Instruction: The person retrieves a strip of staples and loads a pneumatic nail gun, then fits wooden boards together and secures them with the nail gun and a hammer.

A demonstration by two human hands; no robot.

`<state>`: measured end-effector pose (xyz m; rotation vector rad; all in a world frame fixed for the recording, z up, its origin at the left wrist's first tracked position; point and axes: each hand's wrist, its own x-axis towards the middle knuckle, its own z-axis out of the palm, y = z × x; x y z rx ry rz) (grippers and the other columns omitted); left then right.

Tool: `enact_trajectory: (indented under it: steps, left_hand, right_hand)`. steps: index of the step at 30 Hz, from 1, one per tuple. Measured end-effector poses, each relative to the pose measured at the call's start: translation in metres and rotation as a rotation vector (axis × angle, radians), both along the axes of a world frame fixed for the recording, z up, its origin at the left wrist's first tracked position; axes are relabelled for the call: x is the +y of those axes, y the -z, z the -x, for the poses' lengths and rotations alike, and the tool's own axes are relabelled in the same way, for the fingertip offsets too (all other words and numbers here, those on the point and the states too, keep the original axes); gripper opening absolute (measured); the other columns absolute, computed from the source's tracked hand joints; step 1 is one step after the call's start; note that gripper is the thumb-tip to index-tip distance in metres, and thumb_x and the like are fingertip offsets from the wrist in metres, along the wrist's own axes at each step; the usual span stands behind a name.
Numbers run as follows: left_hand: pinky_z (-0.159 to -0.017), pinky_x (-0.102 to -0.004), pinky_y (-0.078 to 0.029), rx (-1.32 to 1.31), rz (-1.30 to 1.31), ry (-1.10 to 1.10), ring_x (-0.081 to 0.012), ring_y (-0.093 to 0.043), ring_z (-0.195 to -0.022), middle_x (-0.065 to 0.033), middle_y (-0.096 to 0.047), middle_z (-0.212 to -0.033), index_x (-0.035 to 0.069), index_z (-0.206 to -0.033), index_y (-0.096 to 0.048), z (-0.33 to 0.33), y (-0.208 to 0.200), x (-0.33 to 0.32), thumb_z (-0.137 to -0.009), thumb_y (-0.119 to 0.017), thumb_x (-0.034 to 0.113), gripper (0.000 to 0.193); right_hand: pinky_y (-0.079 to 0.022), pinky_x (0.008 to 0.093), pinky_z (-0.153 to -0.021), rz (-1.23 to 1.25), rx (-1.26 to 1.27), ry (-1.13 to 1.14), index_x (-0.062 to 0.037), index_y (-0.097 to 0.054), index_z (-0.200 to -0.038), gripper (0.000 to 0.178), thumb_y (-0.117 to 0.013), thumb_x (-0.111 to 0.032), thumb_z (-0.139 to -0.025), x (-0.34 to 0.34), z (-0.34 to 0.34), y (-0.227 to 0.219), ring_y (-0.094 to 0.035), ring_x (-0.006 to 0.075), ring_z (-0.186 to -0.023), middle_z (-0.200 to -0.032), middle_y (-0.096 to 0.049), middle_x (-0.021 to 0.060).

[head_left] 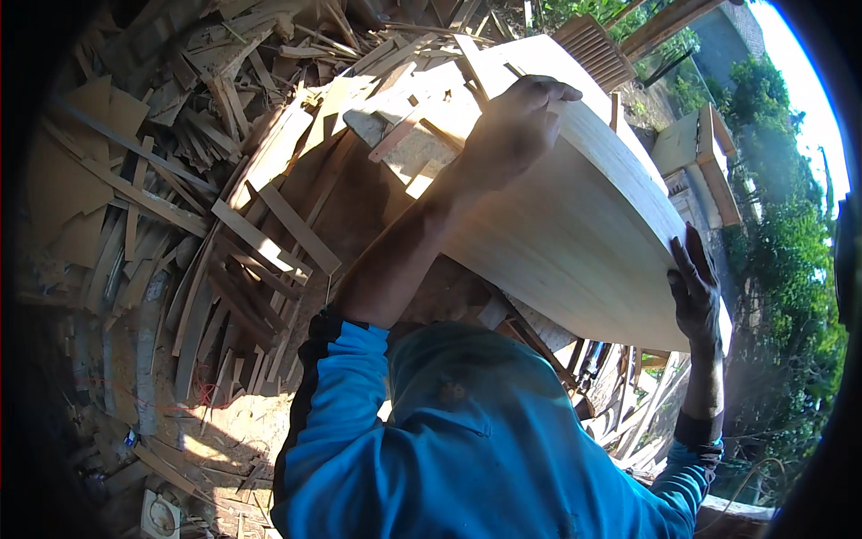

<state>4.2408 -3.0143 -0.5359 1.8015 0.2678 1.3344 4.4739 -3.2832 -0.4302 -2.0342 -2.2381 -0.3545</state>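
A large pale wooden panel (548, 242) is tilted up in front of me, its long thick edge running from upper left to lower right. My right hand (699, 296) grips the panel's right end, the fingers reaching over its edge. Near the panel's upper left part, my left hand (519, 130) is curled closed at the top edge, the forearm crossing in front of the face of the wood. Whatever sits between those fingers, if anything, is hidden. Blue sleeves cover both upper arms.
Wood offcuts and strips (260, 234) lie heaped to the left and far side. Beyond the panel is a slatted wooden piece (593, 54), with a box-like wooden frame (696, 153) farther right. Green bushes (781, 225) line the right side. A small white square fitting (162, 514) lies at lower left.
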Motion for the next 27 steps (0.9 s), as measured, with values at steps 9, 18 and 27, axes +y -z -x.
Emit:
enact_trajectory:
  steps: [9,18,27]
  left_hand:
    - [-0.107,-0.0376,-0.035,-0.171,-0.103,0.122,-0.0297,-0.050,-0.123,-0.0203,-0.054,-0.129,-0.006,-0.132,-0.046,0.012,-0.003,0.005,-0.093,-0.032,0.017,0.048]
    - [-0.095,-0.0329,-0.044,-0.255,0.860,0.419,-0.0185,-0.057,-0.109,-0.0128,-0.061,-0.115,-0.002,-0.125,-0.056,0.013,-0.027,0.006,-0.101,-0.041,0.037,0.048]
    - [-0.079,-0.0283,-0.049,-0.237,0.463,0.202,-0.0134,-0.059,-0.085,-0.0082,-0.062,-0.093,-0.003,-0.104,-0.062,-0.002,-0.013,0.009,-0.089,-0.056,0.020,0.028]
  right_hand:
    - [-0.036,0.0482,-0.107,-0.167,-0.063,0.030,-0.0120,-0.057,-0.128,0.049,-0.063,-0.002,-0.080,0.007,0.024,0.006,-0.044,0.0383,-0.132,-0.137,-0.052,0.0166]
    - [-0.036,0.0490,-0.106,-0.154,-0.019,0.057,-0.0071,-0.058,-0.122,0.039,-0.060,-0.001,-0.083,0.013,0.034,-0.001,-0.048,0.0393,-0.128,-0.133,-0.056,0.0171]
    - [-0.033,0.0510,-0.107,-0.108,-0.073,0.110,-0.0012,-0.058,-0.121,0.031,-0.053,-0.002,-0.090,0.010,0.036,0.004,-0.048,0.0379,-0.129,-0.131,-0.056,0.0198]
